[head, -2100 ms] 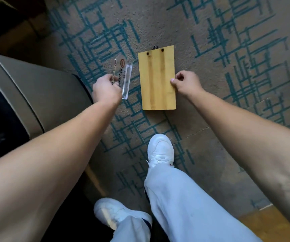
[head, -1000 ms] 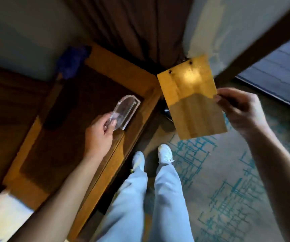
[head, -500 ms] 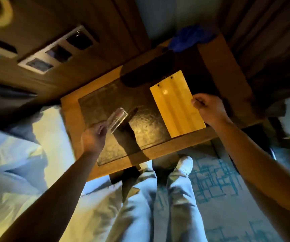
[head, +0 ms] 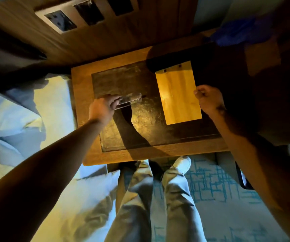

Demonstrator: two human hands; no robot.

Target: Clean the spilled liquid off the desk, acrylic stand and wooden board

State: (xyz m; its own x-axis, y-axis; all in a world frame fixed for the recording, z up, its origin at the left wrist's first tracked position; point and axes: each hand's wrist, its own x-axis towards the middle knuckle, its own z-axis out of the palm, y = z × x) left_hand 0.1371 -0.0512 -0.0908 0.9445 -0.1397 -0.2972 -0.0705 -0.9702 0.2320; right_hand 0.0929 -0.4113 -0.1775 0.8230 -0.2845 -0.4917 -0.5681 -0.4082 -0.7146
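A small wooden desk (head: 86,112) with a dark inset top stands in front of me. My left hand (head: 102,107) grips a clear acrylic stand (head: 129,101), held low over the left half of the dark inset. My right hand (head: 208,99) pinches the right edge of a light wooden board (head: 177,95), which lies flat over the right half of the inset. A blue cloth (head: 242,31) sits at the desk's far right corner, in shadow. No spilled liquid is discernible in this dim light.
A bed with pale sheets (head: 18,119) is at the left. A wood wall panel with sockets (head: 62,20) rises behind the desk. Patterned carpet (head: 219,198) and my legs and a white shoe (head: 181,165) are below. A dark object (head: 243,177) lies by the desk's right side.
I carried both items from over the carpet to the desk. In the last half second the board came down over the inset's right side and the acrylic stand dropped lower on the left.
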